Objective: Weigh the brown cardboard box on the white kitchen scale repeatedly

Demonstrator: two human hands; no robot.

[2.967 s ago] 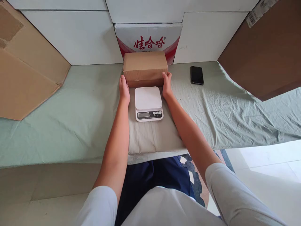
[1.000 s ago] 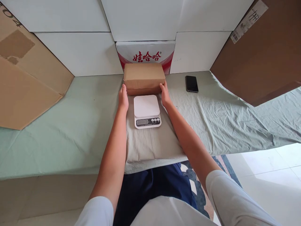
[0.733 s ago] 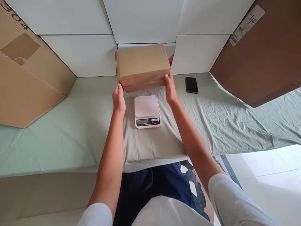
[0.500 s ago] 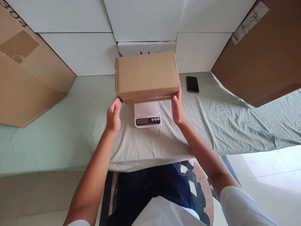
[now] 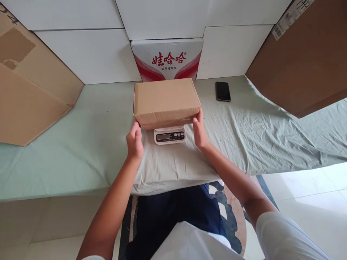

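Moved since half a second ago: one brown cardboard box (image 5: 166, 97), lower and nearer me, baring the red lettering (image 5: 168, 59) of the white carton (image 5: 168, 46) behind. My left hand (image 5: 135, 142): clasping the box's near left bottom corner, thumb in front, fingers largely hidden. My right hand (image 5: 200, 131): likewise at the near right corner. Beneath: one white digital scale (image 5: 170, 141), platform covered except its front edge; whether box meets platform, I cannot tell. Display (image 5: 163, 137): unreadable to me. On the cloth-covered tabletop (image 5: 94, 144): one black smartphone (image 5: 223, 91).
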